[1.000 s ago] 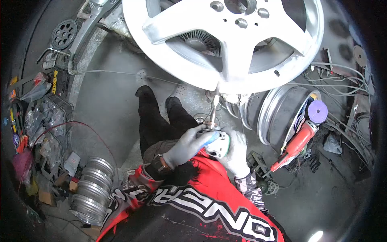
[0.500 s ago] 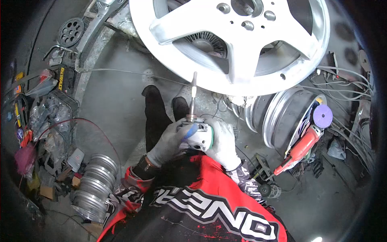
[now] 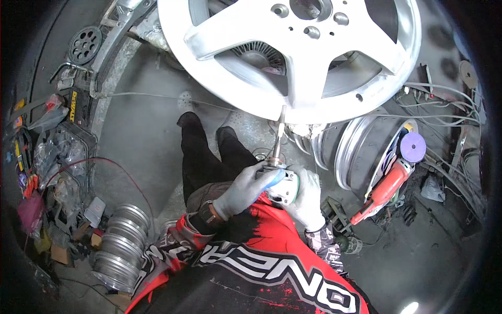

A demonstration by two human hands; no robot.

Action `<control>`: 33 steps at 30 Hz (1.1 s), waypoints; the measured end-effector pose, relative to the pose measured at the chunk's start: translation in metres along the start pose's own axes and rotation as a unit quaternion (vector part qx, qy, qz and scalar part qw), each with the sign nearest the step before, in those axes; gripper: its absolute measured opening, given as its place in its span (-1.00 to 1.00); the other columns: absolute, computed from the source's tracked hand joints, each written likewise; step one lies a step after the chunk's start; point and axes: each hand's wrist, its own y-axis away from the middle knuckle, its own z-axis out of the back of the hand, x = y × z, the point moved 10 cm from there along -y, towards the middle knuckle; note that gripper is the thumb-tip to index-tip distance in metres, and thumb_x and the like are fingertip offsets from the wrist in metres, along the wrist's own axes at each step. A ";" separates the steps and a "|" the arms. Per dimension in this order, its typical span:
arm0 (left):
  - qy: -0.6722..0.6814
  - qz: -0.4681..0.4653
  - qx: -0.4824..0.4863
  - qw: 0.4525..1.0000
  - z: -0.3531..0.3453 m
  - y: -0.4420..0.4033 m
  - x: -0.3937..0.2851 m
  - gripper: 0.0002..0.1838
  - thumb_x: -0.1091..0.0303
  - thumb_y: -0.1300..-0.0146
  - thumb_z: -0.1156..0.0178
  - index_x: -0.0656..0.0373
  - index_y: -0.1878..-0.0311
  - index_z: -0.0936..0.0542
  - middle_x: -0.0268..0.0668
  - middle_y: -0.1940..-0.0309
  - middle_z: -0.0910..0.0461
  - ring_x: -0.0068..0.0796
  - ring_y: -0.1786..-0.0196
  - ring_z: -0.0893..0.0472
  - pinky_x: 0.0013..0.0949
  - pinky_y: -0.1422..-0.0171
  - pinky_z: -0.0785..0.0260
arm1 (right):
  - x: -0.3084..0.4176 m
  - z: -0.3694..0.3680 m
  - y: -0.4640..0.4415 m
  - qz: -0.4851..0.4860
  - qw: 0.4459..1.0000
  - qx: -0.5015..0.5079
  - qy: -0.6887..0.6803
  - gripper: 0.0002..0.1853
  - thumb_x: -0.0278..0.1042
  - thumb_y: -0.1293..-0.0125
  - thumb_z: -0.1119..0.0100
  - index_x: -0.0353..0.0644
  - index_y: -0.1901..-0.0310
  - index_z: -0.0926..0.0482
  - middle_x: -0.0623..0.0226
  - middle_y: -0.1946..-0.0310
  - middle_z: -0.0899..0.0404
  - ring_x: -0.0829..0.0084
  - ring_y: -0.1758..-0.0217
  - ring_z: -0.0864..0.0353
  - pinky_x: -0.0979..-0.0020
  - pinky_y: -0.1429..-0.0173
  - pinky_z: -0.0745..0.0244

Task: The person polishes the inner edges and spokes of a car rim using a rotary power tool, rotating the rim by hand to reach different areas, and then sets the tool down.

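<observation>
Both hands gloved, pale grey. L hand [image 3: 238, 196] closed round L side of white hand tool [image 3: 282, 194], thumb across top; R hand [image 3: 306, 203] wrapped on R side. Each grip bent snug to the body, no more open than its width; fingertips partly hidden. Tool sits just fwd of chest, shaft [image 3: 276, 149] pointing away & up to big white five-spoke wheel [image 3: 308, 97].

Shaft tip overlaps wheel's near edge, by foot of lower spoke; contact or small gap, can't tell.

Vs 0.5 s ago: tool + both hands now further R, shaft tip back from the L part of the edge; wheel sits slightly L & higher in view, as does the rest of the bkgd, so head prob. turned a bit. Layout close to 1.0 s ago. Hold on tool unchanged.

Surroundings: red power tool [image 3: 384, 191] w/ purple disc [image 3: 413, 146] at R, by silver rims [image 3: 355, 152], approx. same spot. Rim stack [image 3: 120, 248] on floor [image 3: 144, 131], near L.
</observation>
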 end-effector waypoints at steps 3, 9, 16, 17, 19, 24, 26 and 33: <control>-0.021 0.001 -0.051 0.998 0.019 0.010 -0.007 -0.61 0.28 -0.66 -0.12 0.36 -0.34 -0.58 -0.26 -0.11 -0.72 -0.59 -0.17 -0.64 -0.44 -0.34 -0.48 | 0.007 -0.012 -0.008 0.010 1.000 0.008 -0.009 -0.41 -0.10 -0.09 -0.52 -0.13 -0.13 -0.57 0.11 0.12 -0.67 0.00 0.03 -0.63 0.06 -0.11 -0.40; 0.027 0.045 -0.103 0.993 0.049 0.030 -0.018 -0.49 0.07 -0.58 -0.18 0.32 -0.33 -0.60 -0.30 -0.05 -0.70 -0.58 -0.11 -0.65 -0.46 -0.30 -0.47 | 0.039 -0.029 -0.034 0.069 0.996 0.023 -0.057 -0.35 -0.22 -0.03 -0.56 -0.09 -0.19 -0.54 0.13 0.10 -0.67 0.02 -0.03 -0.65 0.06 -0.15 -0.40; -0.046 0.033 -0.090 0.994 0.034 0.018 -0.014 -0.52 0.17 -0.62 -0.05 0.35 -0.36 -0.57 -0.20 -0.17 -0.69 -0.47 -0.18 -0.68 -0.37 -0.35 -0.50 | 0.026 -0.015 -0.028 0.055 0.997 0.011 -0.047 -0.40 -0.21 -0.05 -0.55 -0.11 -0.16 -0.57 0.11 0.08 -0.69 0.00 -0.01 -0.66 0.06 -0.15 -0.42; -0.061 0.007 -0.078 0.995 0.026 0.013 -0.016 -0.53 0.17 -0.62 -0.09 0.36 -0.35 -0.58 -0.22 -0.12 -0.70 -0.51 -0.16 -0.66 -0.39 -0.34 -0.49 | 0.020 -0.010 -0.024 0.048 0.998 0.013 -0.042 -0.41 -0.20 -0.06 -0.55 -0.12 -0.15 -0.58 0.10 0.07 -0.69 -0.01 0.00 -0.66 0.05 -0.14 -0.43; -0.066 -0.014 -0.053 0.996 0.011 0.001 -0.011 -0.59 0.24 -0.65 -0.12 0.38 -0.32 -0.59 -0.23 -0.09 -0.72 -0.55 -0.17 -0.65 -0.39 -0.34 -0.49 | 0.006 -0.002 -0.014 0.032 0.999 0.008 -0.039 -0.39 -0.14 -0.06 -0.55 -0.13 -0.14 -0.58 0.10 0.09 -0.69 -0.03 0.01 -0.65 0.04 -0.14 -0.43; -0.025 0.012 -0.006 1.000 -0.008 -0.007 0.000 -0.58 0.29 -0.71 0.04 0.36 -0.42 -0.51 -0.20 -0.20 -0.68 -0.52 -0.26 -0.62 -0.39 -0.44 -0.43 | -0.008 0.009 -0.006 0.014 1.000 0.008 -0.022 -0.35 -0.10 -0.01 -0.58 -0.14 -0.14 -0.58 0.10 0.10 -0.67 -0.03 0.00 -0.63 0.03 -0.13 -0.42; -0.038 -0.001 -0.019 0.999 0.000 -0.005 -0.002 -0.58 0.28 -0.70 0.03 0.36 -0.40 -0.53 -0.19 -0.19 -0.68 -0.51 -0.26 -0.63 -0.38 -0.44 -0.44 | -0.003 0.005 -0.010 0.017 0.999 0.009 -0.033 -0.35 -0.12 -0.02 -0.59 -0.14 -0.15 -0.57 0.10 0.10 -0.67 -0.03 0.00 -0.63 0.03 -0.12 -0.42; -0.015 0.022 -0.121 0.992 0.035 0.022 -0.022 -0.54 0.17 -0.63 -0.14 0.35 -0.35 -0.58 -0.18 -0.09 -0.73 -0.51 -0.16 -0.68 -0.41 -0.32 -0.49 | 0.024 -0.021 -0.034 0.066 0.994 0.031 -0.079 -0.38 -0.21 -0.05 -0.56 -0.14 -0.17 -0.58 0.07 0.08 -0.69 -0.02 -0.02 -0.67 0.04 -0.16 -0.46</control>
